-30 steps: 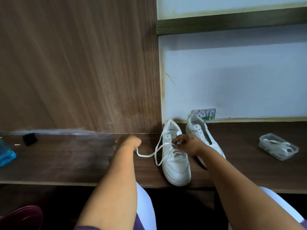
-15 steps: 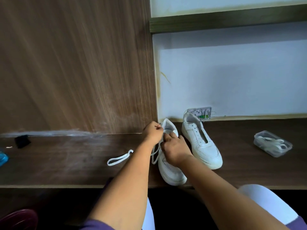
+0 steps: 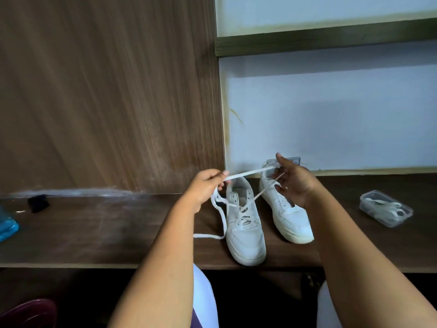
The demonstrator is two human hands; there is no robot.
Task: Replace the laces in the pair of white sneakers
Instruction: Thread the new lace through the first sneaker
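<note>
Counter (image 3: 94, 233), left to right: blue item (image 3: 7, 224) cut off at frame edge; left hand (image 3: 205, 188) and right hand (image 3: 292, 179) pinching one taut white lace (image 3: 248, 173) above two sneakers (image 3: 244, 223) near the front edge; lidded box (image 3: 385, 208), contents indistinct.

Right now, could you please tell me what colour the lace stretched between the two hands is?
The lace is white, seen best in the head view.

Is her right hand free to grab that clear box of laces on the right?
Probably not at once. The right hand is pinching the lace stretched across to the left hand. Nothing lies between it and the box, so dropping the lace should free it.
</note>
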